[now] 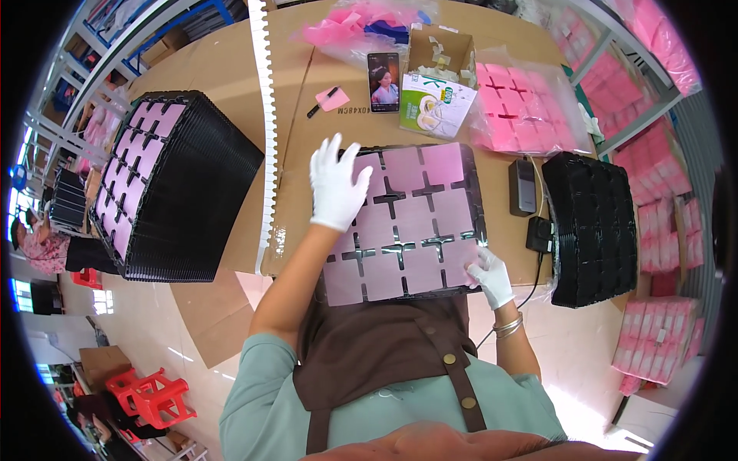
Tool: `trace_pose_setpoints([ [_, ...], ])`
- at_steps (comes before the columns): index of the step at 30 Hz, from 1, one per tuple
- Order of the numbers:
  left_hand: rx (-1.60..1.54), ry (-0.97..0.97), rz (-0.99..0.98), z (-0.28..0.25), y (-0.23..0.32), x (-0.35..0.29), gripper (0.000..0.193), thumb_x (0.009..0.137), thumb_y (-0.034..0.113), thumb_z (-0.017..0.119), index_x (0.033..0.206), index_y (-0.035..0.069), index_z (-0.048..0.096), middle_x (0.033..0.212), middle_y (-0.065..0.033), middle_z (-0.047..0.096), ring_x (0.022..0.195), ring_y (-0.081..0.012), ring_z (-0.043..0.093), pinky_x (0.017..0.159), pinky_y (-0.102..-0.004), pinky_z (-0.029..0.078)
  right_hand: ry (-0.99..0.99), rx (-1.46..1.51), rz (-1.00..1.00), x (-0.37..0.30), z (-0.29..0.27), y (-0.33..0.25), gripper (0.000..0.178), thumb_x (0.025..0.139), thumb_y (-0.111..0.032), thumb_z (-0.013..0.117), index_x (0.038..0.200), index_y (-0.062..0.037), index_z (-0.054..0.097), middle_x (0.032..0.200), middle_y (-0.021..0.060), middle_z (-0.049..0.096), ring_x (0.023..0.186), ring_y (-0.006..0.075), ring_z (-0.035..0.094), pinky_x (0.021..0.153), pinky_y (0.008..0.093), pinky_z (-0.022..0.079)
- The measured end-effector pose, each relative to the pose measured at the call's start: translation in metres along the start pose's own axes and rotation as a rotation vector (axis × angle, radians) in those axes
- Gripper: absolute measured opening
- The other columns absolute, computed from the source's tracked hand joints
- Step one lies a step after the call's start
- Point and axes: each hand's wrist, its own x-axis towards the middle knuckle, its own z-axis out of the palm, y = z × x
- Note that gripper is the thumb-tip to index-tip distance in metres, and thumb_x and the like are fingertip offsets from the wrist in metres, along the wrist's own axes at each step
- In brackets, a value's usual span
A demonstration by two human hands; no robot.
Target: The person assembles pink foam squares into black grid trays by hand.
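Observation:
A pink sheet with cross-shaped cutouts (pixel 415 215) lies over a black plastic tray (pixel 477 196) in front of me, and black shows through the cutouts. My left hand (pixel 338 184), in a white glove, is above the sheet's upper left edge with its fingers spread. At the lower right corner is my right hand (pixel 490 278), also gloved, its fingers closed on the sheet's edge. The tray's near edge is close to my brown apron (pixel 377 346).
A tall stack of black trays (pixel 196 192) with a pink top stands left, another black stack (pixel 592 230) right. Beyond lie a phone (pixel 383 83), an open carton (pixel 442 54), bagged pink sheets (pixel 523 107), a cutter (pixel 323 101) and a power bank (pixel 523 188) with a cable.

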Motion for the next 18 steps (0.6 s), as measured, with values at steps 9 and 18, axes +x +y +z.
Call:
trace_pose_setpoints([
  [9, -0.150, -0.200, -0.247, -0.067, -0.016, -0.159, 0.063, 0.072, 0.025, 0.074, 0.125, 0.005, 0.047, 0.134, -0.0261, 0.035, 0.125, -0.0416, 0.033, 0.102, -0.0490, 0.029, 0.028, -0.043, 0.081, -0.007, 0.006, -0.009, 0.038, 0.082, -0.003, 0.060, 0.119, 0.0024, 0.051, 0.078, 0.0025, 0.062, 0.058, 0.0055, 0.056, 0.045, 0.0177, 0.045],
  [18, -0.078, -0.473, -0.009, -0.068, -0.005, -0.176, 0.077, 0.060, 0.040, 0.080, 0.125, 0.010, 0.050, 0.137, -0.0256, 0.029, 0.127, -0.0462, 0.026, 0.104, -0.0548, 0.023, 0.180, 0.014, -0.002, -0.013, 0.016, 0.004, 0.032, 0.081, 0.000, 0.057, 0.113, 0.0040, 0.054, 0.081, 0.0032, 0.063, 0.062, 0.0071, 0.057, 0.052, 0.0176, 0.045],
])
